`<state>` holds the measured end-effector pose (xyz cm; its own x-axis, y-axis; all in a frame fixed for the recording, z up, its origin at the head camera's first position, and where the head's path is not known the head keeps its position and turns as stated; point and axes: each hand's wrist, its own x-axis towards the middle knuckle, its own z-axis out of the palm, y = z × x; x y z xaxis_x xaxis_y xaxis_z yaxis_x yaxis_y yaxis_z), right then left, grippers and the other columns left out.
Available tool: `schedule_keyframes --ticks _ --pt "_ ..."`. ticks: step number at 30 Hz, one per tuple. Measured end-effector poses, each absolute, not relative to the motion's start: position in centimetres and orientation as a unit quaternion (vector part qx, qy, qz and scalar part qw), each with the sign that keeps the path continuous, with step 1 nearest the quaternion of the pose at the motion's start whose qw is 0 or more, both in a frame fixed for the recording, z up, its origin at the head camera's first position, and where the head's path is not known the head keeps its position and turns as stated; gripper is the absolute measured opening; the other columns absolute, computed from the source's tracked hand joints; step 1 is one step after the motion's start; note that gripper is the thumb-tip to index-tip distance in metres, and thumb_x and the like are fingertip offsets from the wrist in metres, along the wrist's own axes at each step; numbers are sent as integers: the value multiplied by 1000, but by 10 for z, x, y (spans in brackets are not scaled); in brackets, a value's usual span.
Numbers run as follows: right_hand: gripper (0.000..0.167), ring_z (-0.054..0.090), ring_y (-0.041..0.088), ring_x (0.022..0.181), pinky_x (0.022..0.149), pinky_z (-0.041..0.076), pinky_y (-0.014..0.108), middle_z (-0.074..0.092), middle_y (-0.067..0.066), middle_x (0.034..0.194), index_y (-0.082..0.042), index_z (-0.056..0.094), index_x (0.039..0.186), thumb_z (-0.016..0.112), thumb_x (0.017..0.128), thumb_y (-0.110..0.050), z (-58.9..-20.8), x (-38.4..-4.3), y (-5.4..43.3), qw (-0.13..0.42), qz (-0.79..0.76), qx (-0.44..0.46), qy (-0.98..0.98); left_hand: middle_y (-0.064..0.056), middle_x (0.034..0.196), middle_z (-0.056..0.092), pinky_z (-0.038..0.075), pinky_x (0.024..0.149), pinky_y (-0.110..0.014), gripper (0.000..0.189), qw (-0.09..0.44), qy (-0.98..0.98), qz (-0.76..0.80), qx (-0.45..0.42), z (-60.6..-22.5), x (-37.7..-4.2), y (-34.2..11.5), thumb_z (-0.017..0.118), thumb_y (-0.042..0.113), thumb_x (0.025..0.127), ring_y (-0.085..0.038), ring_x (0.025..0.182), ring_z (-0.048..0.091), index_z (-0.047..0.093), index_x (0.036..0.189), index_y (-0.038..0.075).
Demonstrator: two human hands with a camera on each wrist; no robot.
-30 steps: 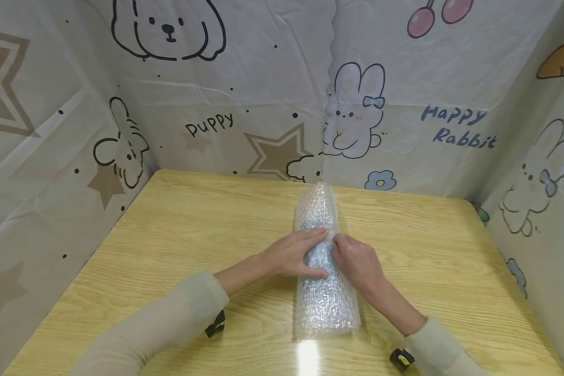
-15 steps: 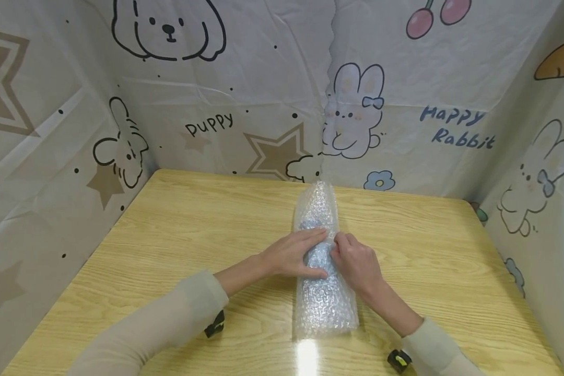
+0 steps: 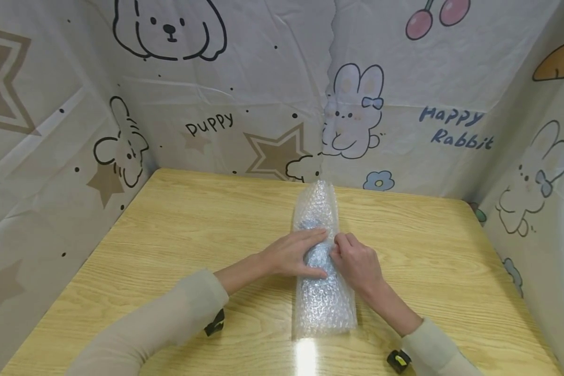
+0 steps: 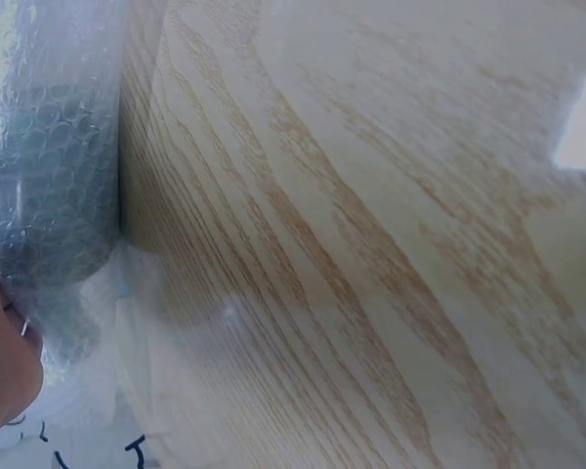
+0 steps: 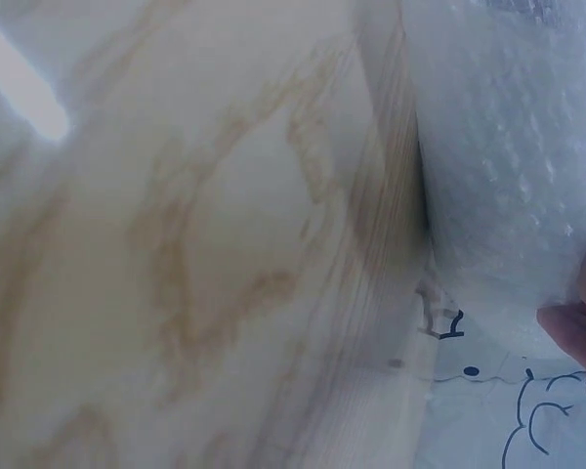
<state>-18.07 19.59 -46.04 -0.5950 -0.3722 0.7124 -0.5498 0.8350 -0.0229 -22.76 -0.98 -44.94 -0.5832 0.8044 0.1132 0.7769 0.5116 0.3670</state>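
Note:
A long roll of bubble wrap (image 3: 324,310) lies lengthwise on the table, with a bluish-grey thing showing dimly through its middle. My left hand (image 3: 293,255) rests across it from the left, fingers extended over the top and thumb spread toward me. At its right side my right hand (image 3: 357,261), fingers curled, pinches the wrap's edge close to the left fingertips. In the left wrist view the bubble wrap (image 4: 54,147) shows a rounded, darker shape inside. A right fingertip (image 5: 566,327) touches the bubble wrap (image 5: 508,166) in the right wrist view.
The wood-grain table (image 3: 207,209) is bounded at the back and sides by a pale cloth (image 3: 272,78) printed with cartoon animals and stars. A black strap piece (image 3: 215,324) shows under the left sleeve, another black piece (image 3: 398,360) by the right sleeve.

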Motion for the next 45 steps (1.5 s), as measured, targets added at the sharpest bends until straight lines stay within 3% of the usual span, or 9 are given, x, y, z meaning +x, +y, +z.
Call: schedule_keyframes --ticks 9,13,16,18,20,27,37,45 --pt "4 29 3 47 37 27 16 49 -1 69 -8 59 81 59 79 -12 -460 -185 201 310 159 284 -893 -9 159 32 27 117 -37 96 33 870 186 456 -449 -226 -13 68 63 85 -24 146 30 35 154 5" --pt "9 46 14 58 44 41 23 55 2 79 -9 61 81 62 83 -18 -455 -187 199 302 176 287 -892 -10 159 33 27 117 -38 96 30 870 186 457 -449 -226 -14 68 63 85 -24 145 31 36 154 5" --pt "8 58 23 79 63 54 33 64 5 90 -8 65 86 65 85 -16 -451 -189 198 281 194 307 -889 -11 158 34 27 117 -38 96 29 869 188 456 -448 -226 -15 69 63 84 -24 145 32 36 154 5" --pt "8 61 26 89 75 56 38 67 6 97 -7 67 89 66 87 -14 -448 -190 199 258 200 320 -889 -11 158 34 27 117 -39 96 29 869 189 456 -448 -225 -15 69 63 84 -25 145 32 36 153 5" --pt "8 62 25 92 79 56 38 68 5 98 -7 69 92 69 88 -13 -446 -190 199 241 200 327 -892 -12 157 35 28 117 -39 96 26 869 189 457 -448 -225 -16 69 63 84 -25 144 33 37 153 5" --pt "12 65 23 89 76 57 35 70 5 94 -7 70 94 78 85 -7 -446 -189 201 243 192 335 -890 -10 158 35 28 116 -39 97 17 871 176 458 -448 -226 -15 68 65 83 -24 145 32 37 153 5" --pt "15 68 24 89 75 59 36 71 7 94 -6 67 96 78 85 -4 -447 -185 203 249 188 350 -883 -9 158 36 30 116 -39 98 12 873 167 458 -447 -226 -13 67 68 83 -24 145 32 39 152 5" --pt "17 68 25 91 77 58 39 71 7 95 -5 67 96 78 83 0 -446 -182 210 260 214 355 -872 -8 159 33 20 120 -37 99 -1 876 134 464 -446 -229 -16 64 71 83 -23 146 29 37 153 6"
